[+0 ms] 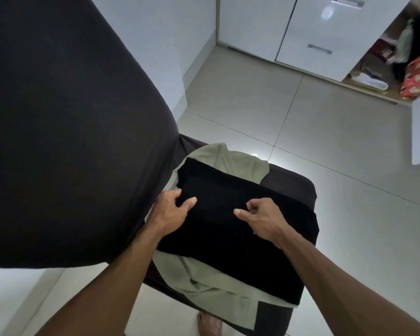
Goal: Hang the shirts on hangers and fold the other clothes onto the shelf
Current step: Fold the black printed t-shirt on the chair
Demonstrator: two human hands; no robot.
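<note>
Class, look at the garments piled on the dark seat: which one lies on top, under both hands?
The black garment. It lies over the pale green garment, and the left hand and right hand are both on it.

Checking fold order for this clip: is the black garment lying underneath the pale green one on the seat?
No, the black garment lies on top of the pale green garment, which shows around its edges on the dark seat.

No legible text, label, brand, number or sign anywhere.
</note>
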